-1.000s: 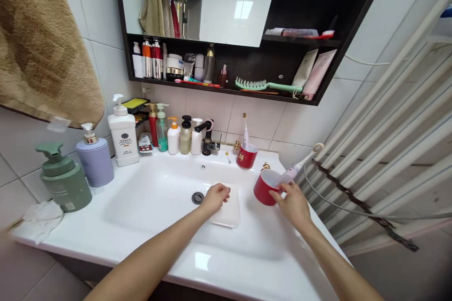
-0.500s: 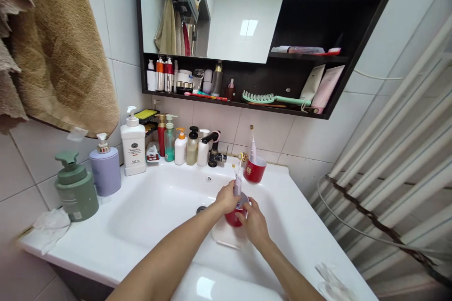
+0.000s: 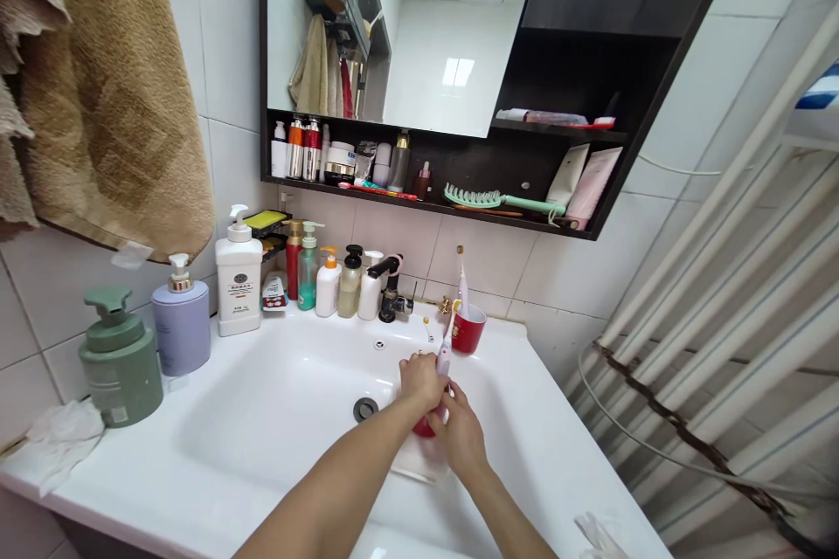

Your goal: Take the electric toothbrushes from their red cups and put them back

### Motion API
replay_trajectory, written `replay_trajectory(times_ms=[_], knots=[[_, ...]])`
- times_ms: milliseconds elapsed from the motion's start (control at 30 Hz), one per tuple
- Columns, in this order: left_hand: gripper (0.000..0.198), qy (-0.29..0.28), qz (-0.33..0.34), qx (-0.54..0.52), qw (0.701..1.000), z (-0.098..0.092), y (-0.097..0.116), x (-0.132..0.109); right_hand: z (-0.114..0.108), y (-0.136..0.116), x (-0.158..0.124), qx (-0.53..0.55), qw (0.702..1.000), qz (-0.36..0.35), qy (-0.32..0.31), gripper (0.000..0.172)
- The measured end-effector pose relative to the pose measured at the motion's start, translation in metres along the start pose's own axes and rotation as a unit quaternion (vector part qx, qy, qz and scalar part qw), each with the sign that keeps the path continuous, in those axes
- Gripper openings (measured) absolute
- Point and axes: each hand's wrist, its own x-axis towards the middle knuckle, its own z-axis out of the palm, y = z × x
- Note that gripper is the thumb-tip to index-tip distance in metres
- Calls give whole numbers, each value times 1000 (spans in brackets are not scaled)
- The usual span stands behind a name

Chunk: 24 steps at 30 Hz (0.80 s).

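Over the basin of the white sink (image 3: 275, 402), my left hand (image 3: 423, 380) is closed around a pale pink electric toothbrush (image 3: 444, 356), its head pointing up. My right hand (image 3: 462, 428) grips a red cup (image 3: 423, 428) just below and beside it. The two hands nearly touch and cover most of the cup. A small thin brush head (image 3: 427, 330) shows behind my left hand; what it belongs to is hidden. Beneath the cup lies a flat whitish piece (image 3: 416, 463). Behind, a second red cup (image 3: 469, 332) on the sink ledge holds another electric toothbrush (image 3: 462, 293).
A black faucet (image 3: 391, 297) stands at the back, with several pump bottles (image 3: 328, 284) to its left. Green (image 3: 121, 362) and purple bottles (image 3: 182, 323) stand at the left edge. Above hangs a mirrored cabinet (image 3: 452, 61). White pipes (image 3: 695, 262) run along the right.
My left hand has turned and moved slightly down over the cup with the toothbrush. The right hand still grips the cup. The whole view has shifted slightly.
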Motion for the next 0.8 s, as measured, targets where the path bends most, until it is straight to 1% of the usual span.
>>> replay_trajectory(times_ms=[100, 200, 267, 333, 400, 467, 533, 600, 667, 700, 733, 767, 800], knots=[[14, 20, 6, -60, 998, -16, 6, 4, -6, 3, 2, 54, 998, 6, 41, 24], [21, 26, 26, -138, 990, -39, 9, 4, -21, -3, 8, 153, 984, 1, 91, 29], [23, 7, 43, -189, 981, -51, 7, -2, -33, -14, 15, 234, 967, -2, 102, 31], [22, -32, 56, -226, 972, -55, 2, -15, -41, -28, 22, 326, 942, 5, 77, 33], [21, -88, 55, -267, 958, -51, -6, -30, -44, -40, 28, 416, 909, 26, 19, 33], [23, -150, 33, -323, 934, -43, -15, -44, -41, -47, 32, 487, 870, 63, -50, 31], [27, -184, 7, -357, 916, -35, -21, -53, -37, -47, 34, 541, 829, 105, -90, 26], [33, -227, -34, -398, 888, -29, -24, -58, -33, -43, 35, 588, 791, 147, -86, 22], [40, -287, -93, -463, 833, -25, -25, -60, -31, -38, 36, 620, 762, 175, -64, 20], [43, -311, -123, -491, 805, -24, -24, -59, -31, -35, 37, 629, 754, 184, -55, 19], [45, -320, -144, -507, 787, -23, -24, -59, -31, -34, 39, 633, 750, 188, -46, 19], [46, -313, -153, -509, 787, -21, -24, -58, -30, -32, 40, 633, 750, 190, -35, 19], [46, -295, -150, -499, 801, -20, -24, -57, -30, -32, 41, 631, 752, 191, -24, 19]])
